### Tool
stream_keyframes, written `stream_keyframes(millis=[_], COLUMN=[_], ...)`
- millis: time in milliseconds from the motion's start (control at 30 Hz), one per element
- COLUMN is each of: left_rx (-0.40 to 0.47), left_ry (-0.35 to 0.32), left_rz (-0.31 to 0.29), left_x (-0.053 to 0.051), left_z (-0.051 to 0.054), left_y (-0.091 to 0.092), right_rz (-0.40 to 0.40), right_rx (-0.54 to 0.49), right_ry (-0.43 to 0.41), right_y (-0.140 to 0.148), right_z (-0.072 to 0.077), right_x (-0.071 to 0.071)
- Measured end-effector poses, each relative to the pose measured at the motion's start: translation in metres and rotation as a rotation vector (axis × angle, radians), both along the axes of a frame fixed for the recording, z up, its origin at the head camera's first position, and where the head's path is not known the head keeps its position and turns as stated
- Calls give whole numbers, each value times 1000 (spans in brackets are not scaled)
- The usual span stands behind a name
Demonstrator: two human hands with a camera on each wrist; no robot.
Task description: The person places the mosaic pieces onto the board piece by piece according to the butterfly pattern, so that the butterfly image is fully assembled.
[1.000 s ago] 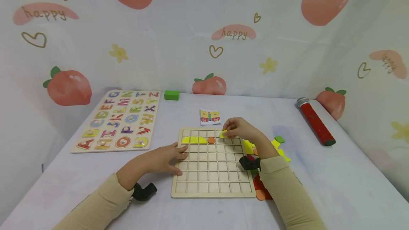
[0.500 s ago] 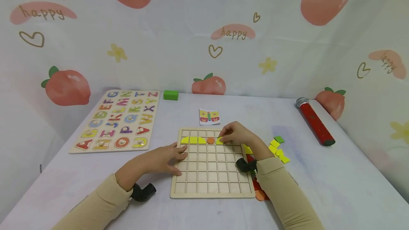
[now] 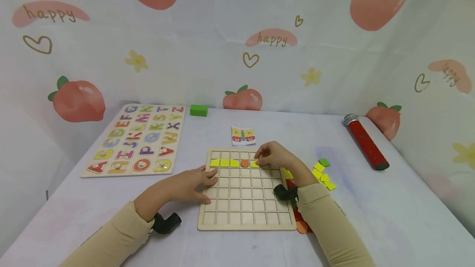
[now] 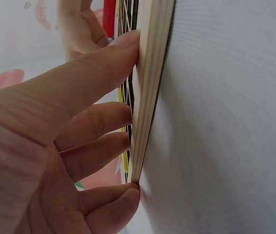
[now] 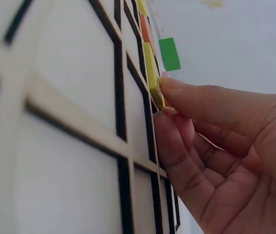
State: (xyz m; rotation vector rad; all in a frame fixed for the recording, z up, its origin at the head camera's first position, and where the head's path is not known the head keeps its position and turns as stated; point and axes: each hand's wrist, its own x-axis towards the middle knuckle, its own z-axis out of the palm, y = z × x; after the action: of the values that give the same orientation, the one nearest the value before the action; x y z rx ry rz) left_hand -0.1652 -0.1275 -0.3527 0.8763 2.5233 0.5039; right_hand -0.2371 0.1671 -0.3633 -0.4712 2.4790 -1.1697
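A wooden grid board (image 3: 235,205) lies flat in the middle of the table. In its second row sit yellow pieces (image 3: 224,162) and an orange disc (image 3: 245,163). My right hand (image 3: 276,155) pinches a yellow curved-edge piece (image 5: 152,73) between thumb and index finger, right of the disc. That piece lies in or against a cell; the fingers partly cover it. My left hand (image 3: 191,184) rests on the board's left edge with fingers spread. The left wrist view shows the thumb and fingertips touching the board's side and top.
A butterfly picture card (image 3: 243,136) lies behind the board. Loose yellow pieces (image 3: 322,172) and other coloured ones are at the right, partly under the right arm. An alphabet puzzle (image 3: 137,139), a green block (image 3: 198,110) and a red microphone-shaped object (image 3: 365,141) stand further off.
My right hand has moved slightly left and down with the yellow piece, bringing it into the second row beside the orange disc. The left hand stays where it was.
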Motion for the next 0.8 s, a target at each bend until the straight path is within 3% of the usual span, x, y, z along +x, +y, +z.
stream_keyframes(millis=[167,367,800], left_rx=[0,-17,-20], left_ry=[2,2,2], left_rz=[-4,-5,12], left_x=[0,-1,0], left_z=[0,0,-1], left_y=[0,1,0], right_rz=[13,-52,-51], right_rx=[29,59,98], right_ry=[12,-4,-16], right_y=[6,30,77], right_z=[8,15,7], right_x=[0,8,16])
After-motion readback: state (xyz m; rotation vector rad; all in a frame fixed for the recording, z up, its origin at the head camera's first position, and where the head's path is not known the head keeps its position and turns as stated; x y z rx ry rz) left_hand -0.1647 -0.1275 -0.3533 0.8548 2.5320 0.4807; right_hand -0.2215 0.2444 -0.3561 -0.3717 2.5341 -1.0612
